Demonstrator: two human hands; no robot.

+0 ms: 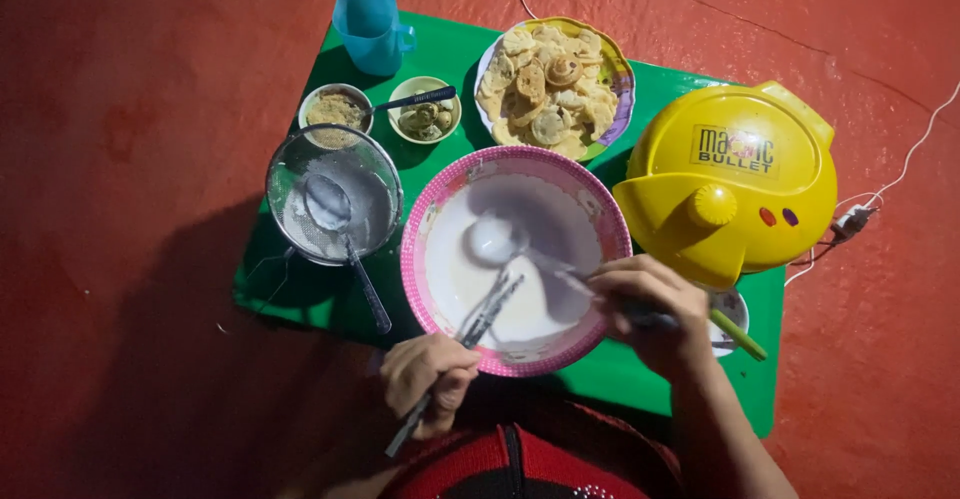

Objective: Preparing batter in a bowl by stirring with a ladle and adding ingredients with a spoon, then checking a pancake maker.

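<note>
The pink bowl (425, 259) stands in the middle of the green table (760, 379) and holds white batter. The right hand (650, 309) is at the bowl's 4 o'clock rim, fingers clenched around the handle of a ladle (495, 237). The ladle's long axis runs from this hand toward 10 o'clock, and its cup lies in the batter near the bowl's centre. The left hand (428, 374) is at the 6 o'clock rim, fingers closed on a metal whisk (488, 309). The whisk points toward 1 o'clock, its end in the batter just below the ladle cup. Both hands are touching or very near the rim; the right one is nearer to the batter. A sieve (335, 204) with a spoon is at the bowl's 9 o'clock.
</note>
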